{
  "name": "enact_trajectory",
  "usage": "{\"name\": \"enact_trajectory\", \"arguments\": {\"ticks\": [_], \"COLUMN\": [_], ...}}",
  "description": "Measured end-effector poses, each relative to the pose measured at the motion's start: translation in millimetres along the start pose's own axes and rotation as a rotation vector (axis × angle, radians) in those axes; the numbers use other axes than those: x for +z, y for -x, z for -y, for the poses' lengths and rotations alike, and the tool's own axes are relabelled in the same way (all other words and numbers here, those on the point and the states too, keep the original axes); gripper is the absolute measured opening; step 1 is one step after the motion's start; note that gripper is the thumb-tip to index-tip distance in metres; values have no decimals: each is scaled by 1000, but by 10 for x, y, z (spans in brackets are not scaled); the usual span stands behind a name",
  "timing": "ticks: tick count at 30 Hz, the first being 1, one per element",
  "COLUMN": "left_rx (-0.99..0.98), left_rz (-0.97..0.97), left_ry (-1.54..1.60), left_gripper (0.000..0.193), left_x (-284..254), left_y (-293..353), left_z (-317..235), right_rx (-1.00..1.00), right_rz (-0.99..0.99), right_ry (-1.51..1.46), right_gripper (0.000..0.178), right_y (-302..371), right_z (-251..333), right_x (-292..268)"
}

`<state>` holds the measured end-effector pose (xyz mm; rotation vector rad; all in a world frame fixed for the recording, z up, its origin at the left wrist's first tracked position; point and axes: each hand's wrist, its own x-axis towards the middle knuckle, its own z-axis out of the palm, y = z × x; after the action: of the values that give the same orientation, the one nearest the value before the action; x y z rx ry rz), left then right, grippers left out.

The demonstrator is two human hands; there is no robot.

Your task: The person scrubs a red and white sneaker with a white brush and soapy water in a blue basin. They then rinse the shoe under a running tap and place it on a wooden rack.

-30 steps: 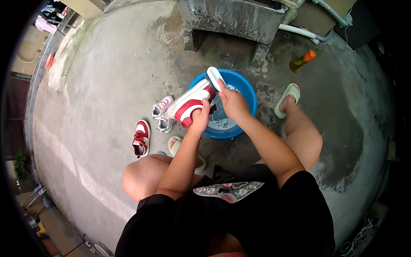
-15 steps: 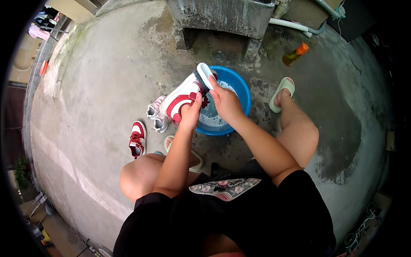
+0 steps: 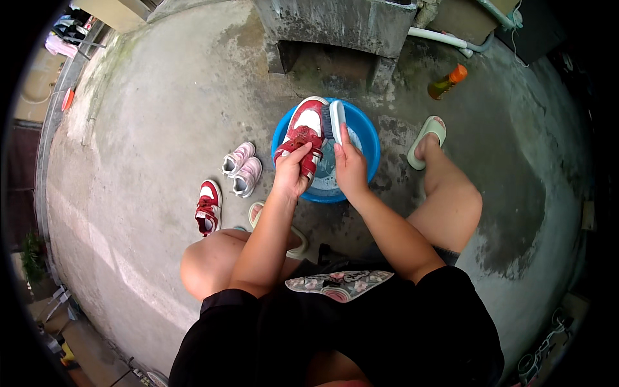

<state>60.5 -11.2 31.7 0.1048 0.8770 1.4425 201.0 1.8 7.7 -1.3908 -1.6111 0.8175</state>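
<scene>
My left hand (image 3: 292, 169) is closed around a red and white sneaker (image 3: 305, 130), its toe pointing away from me and its upper facing up. In my right hand (image 3: 350, 166) is a scrub brush (image 3: 337, 122) with a white back and dark bristles. The bristles face left, against or very close to the side of the shoe near its toe. Both are above a blue basin (image 3: 373, 138) holding sudsy water (image 3: 325, 174), partly hidden by the shoe and my hands.
A matching red and white sneaker (image 3: 207, 208) and a pair of pink and white shoes (image 3: 242, 169) stand on the concrete at left. A bottle with an orange cap (image 3: 447, 82) is at far right. Beyond the basin is a concrete trough (image 3: 335, 26), with a white pipe (image 3: 438, 37) beside it.
The sneaker has turned from its sole and side showing to its upper facing up, and moved right over the basin. The brush has shifted right and slightly nearer, still in my right hand.
</scene>
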Motion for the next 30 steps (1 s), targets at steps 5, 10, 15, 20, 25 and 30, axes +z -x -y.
{"name": "enact_trajectory", "arguments": {"ticks": [5,10,15,20,25,30], "left_rx": [-13,1,52,169,195,252], "left_rz": [-59,-29,-52,9,97,164], "left_ry": [-5,128,-138,-454,-608,-709], "left_gripper": [30,27,26,34,37,39], "left_x": [-59,41,38,196,236,297], "left_y": [-1,-42,62,191,283,366], "left_z": [-10,-101,-59,-273,-383,-360], "right_rx": [-22,-145,-100,-132,-255,-163], "right_rz": [194,100,161,421,575,816], "right_ry": [38,-21,-112,-130,-133,43], "right_gripper": [50,51,47,46,46,49], "right_y": [-752,-179,-387,-791,-974,-1166], "right_z": [70,97,80,45,127,446], "right_x": [-183,-300,-474,-891,-1133,-1419]}}
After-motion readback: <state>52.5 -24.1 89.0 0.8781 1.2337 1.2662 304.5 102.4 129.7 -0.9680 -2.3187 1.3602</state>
